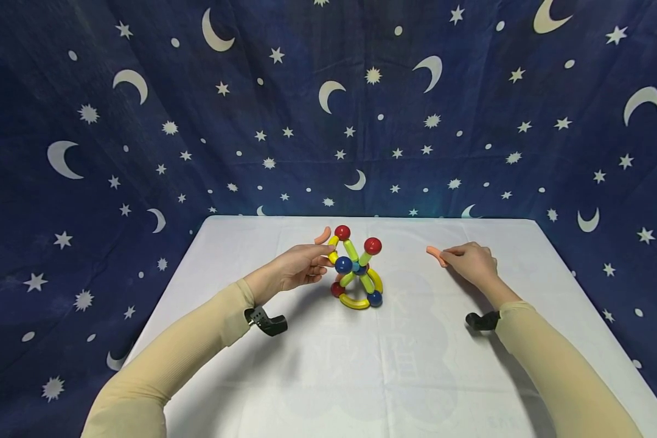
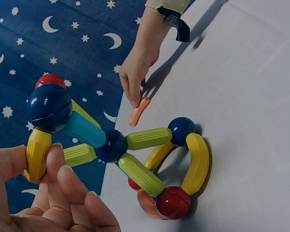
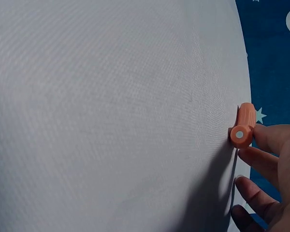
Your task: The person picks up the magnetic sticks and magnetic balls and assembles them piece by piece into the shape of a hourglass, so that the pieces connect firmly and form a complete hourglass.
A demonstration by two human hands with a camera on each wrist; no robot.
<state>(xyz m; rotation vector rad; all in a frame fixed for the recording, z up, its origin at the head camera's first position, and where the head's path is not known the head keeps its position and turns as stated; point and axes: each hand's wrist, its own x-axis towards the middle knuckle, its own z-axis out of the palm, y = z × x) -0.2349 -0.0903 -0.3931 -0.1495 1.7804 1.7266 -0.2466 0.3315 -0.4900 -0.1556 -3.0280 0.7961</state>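
A magnetic stick-and-ball model (image 1: 356, 267) stands on the table, built of red and blue balls, straight green and light-blue sticks and curved yellow ones. My left hand (image 1: 301, 267) pinches a curved yellow stick (image 2: 37, 154) on its upper left side between thumb and fingers. That stick joins a blue ball (image 2: 49, 107). Lower down, a curved orange stick (image 2: 149, 205) sits in the base ring, partly hidden by a red ball. Off to the right, my right hand (image 1: 473, 263) pinches a loose curved orange stick (image 3: 245, 123) near the tabletop; a pale round disc shows in its end.
Another curved orange stick (image 1: 323, 236) shows just beyond the left fingers. A white cloth covers the table (image 1: 416, 365). Behind and beside it hangs a dark blue curtain (image 1: 285, 121) with moons and stars. Each wrist wears a black strap mount (image 1: 265, 321).
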